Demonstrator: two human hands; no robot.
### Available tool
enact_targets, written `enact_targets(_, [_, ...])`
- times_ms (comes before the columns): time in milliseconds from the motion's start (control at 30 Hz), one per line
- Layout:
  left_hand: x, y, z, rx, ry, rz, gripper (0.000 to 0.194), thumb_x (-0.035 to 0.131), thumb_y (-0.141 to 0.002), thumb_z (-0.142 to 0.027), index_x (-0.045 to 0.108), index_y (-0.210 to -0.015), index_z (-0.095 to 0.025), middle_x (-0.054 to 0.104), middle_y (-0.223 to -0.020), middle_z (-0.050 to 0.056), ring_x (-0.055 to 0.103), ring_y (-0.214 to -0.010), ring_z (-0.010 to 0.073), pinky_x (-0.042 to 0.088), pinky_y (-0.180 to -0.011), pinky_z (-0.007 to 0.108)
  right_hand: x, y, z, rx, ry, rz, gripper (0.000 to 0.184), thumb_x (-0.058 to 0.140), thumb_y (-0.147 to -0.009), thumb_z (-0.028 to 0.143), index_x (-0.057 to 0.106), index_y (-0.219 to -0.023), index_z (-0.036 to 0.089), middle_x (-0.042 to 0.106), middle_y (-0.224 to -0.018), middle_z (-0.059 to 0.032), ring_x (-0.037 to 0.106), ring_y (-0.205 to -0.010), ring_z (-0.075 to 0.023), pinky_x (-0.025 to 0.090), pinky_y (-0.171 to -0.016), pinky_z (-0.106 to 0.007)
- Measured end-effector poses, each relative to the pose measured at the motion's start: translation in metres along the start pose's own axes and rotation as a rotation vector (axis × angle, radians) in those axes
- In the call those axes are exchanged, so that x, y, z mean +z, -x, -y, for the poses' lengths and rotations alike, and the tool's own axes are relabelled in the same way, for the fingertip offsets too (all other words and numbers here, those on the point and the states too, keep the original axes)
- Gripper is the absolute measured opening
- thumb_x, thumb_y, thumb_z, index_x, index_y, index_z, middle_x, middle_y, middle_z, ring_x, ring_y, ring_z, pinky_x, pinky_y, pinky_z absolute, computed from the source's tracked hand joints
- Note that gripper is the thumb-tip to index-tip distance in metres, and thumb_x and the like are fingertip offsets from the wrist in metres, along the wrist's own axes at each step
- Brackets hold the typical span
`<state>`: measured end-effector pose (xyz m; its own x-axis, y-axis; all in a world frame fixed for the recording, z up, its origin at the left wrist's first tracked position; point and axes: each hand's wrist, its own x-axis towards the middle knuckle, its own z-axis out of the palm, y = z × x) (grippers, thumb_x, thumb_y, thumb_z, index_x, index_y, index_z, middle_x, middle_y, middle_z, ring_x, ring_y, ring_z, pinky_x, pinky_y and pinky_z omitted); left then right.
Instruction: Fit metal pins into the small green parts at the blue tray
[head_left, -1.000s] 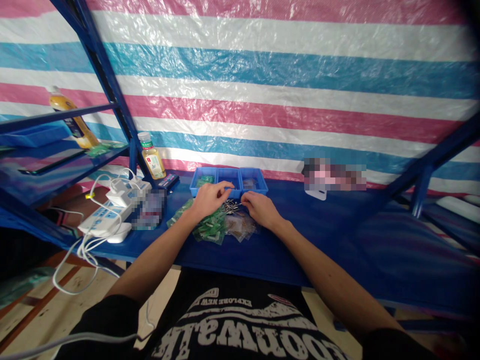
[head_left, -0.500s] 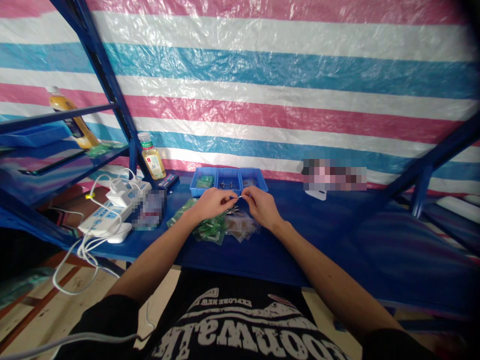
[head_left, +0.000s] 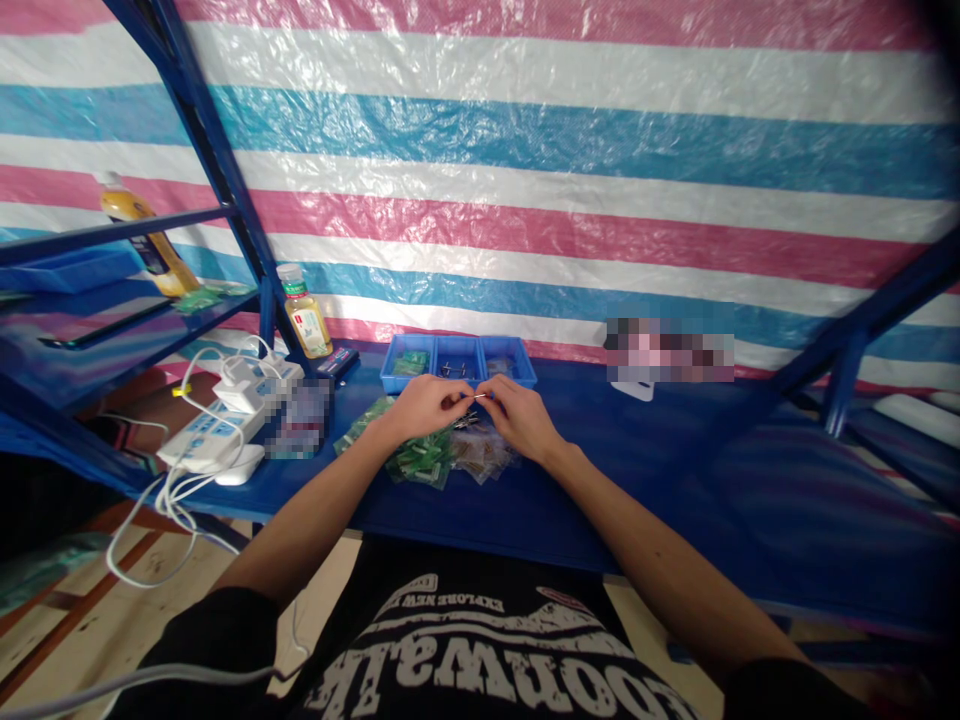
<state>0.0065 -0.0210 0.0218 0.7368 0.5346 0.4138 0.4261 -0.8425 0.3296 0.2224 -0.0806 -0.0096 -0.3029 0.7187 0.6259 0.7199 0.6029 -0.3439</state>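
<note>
My left hand (head_left: pixel 431 408) and my right hand (head_left: pixel 517 412) meet over the table, fingertips nearly touching. Both pinch a small, thin metal pin (head_left: pixel 481 396) between them; its exact kind is too small to make out. Beneath my left hand lies a heap of green plastic packets (head_left: pixel 424 458). Clear small bags with brownish contents (head_left: pixel 480 450) lie below my right hand, beside some loose metal pieces (head_left: pixel 466 420) partly hidden by my fingers. Just behind my hands stands a blue three-part tray (head_left: pixel 459 350) holding green packets, metal parts and clear bags.
At left, a white power strip (head_left: pixel 225 420) trails cables over the blue table (head_left: pixel 637 470). Near it stand a bottle of yellowish liquid (head_left: pixel 306 320) and a dark blue box (head_left: pixel 337 364). A blue frame post (head_left: pixel 225 180) rises at left; a striped sheet (head_left: pixel 525 200) hangs behind.
My right hand has shifted slightly left, closer to my left fingertips, and the thin metal pin now lies more level between them. The rest is unchanged.
</note>
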Motion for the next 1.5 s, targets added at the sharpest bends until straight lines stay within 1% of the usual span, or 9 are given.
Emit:
enact_targets(267, [-0.0001,0.0001,-0.0013,0.011,-0.009,-0.016,0.018,0.058,-0.096,-0.027,0.074,-0.091,-0.020,0.064,-0.066,-0.003,0.057,-0.061,0.0108,0.034,-0.062,0.022,-0.0003,-0.0009,0.0001,0.035,0.023,0.022,0.020,0.048,-0.108,0.032,0.066,-0.103,0.024,0.070,-0.099,-0.0060,0.067,-0.092,-0.0220,0.048,-0.082,-0.032])
enact_targets(433, [0.0001,0.0000,0.0000,0.010,0.011,-0.010,0.018,0.058,-0.095,-0.026,0.073,-0.088,-0.020,0.065,-0.067,-0.003,0.057,-0.061,0.0107,0.033,-0.061,0.022,0.0010,-0.0003,-0.0020,0.008,-0.020,0.041,0.014,0.049,-0.106,0.028,0.061,-0.113,0.024,0.071,-0.107,-0.0061,0.068,-0.097,-0.0227,0.048,-0.083,-0.031])
enact_targets(567, [-0.0005,0.0001,-0.0015,0.008,0.015,-0.011,0.017,0.058,-0.094,-0.025,0.073,-0.090,-0.020,0.064,-0.067,-0.003,0.057,-0.061,0.0104,0.033,-0.062,0.021,0.0026,0.0010,-0.0023,0.020,-0.001,0.041,0.014,0.046,-0.106,0.024,0.059,-0.110,0.024,0.071,-0.103,-0.0060,0.068,-0.094,-0.0226,0.047,-0.081,-0.031])
enact_targets(867, [-0.0020,-0.0001,-0.0044,0.008,0.017,-0.004,0.017,0.057,-0.094,-0.024,0.072,-0.086,-0.019,0.061,-0.065,-0.004,0.053,-0.059,0.0098,0.033,-0.061,0.021,0.0027,0.0004,-0.0033,0.068,0.047,0.047,0.017,0.044,-0.108,0.029,0.061,-0.107,0.025,0.071,-0.103,-0.0055,0.067,-0.094,-0.0224,0.046,-0.080,-0.030])
enact_targets(1067, [-0.0025,0.0004,-0.0045,0.009,0.020,-0.011,0.017,0.057,-0.093,-0.024,0.072,-0.087,-0.019,0.063,-0.066,-0.003,0.055,-0.061,0.0105,0.034,-0.061,0.021,0.0021,0.0005,-0.0030,0.054,0.014,0.054,0.013,0.048,-0.106,0.029,0.058,-0.114,0.025,0.072,-0.108,-0.0059,0.068,-0.098,-0.0233,0.048,-0.082,-0.031])
enact_targets(1267, [-0.0024,-0.0002,-0.0046,0.003,0.010,-0.013,0.017,0.057,-0.093,-0.024,0.073,-0.088,-0.020,0.063,-0.065,-0.003,0.056,-0.061,0.0109,0.033,-0.061,0.021,0.0029,0.0001,-0.0035,0.066,0.047,0.055,0.014,0.045,-0.108,0.029,0.057,-0.107,0.025,0.071,-0.102,-0.0051,0.068,-0.092,-0.0229,0.047,-0.078,-0.031])
enact_targets(1500, [-0.0035,-0.0004,-0.0036,-0.005,0.016,-0.012,0.017,0.058,-0.093,-0.024,0.074,-0.090,-0.020,0.064,-0.066,-0.002,0.057,-0.061,0.0108,0.034,-0.062,0.021,0.0016,-0.0007,-0.0041,0.090,0.111,0.057,0.022,0.041,-0.109,0.031,0.060,-0.100,0.024,0.070,-0.097,-0.0058,0.066,-0.090,-0.0226,0.046,-0.077,-0.031])
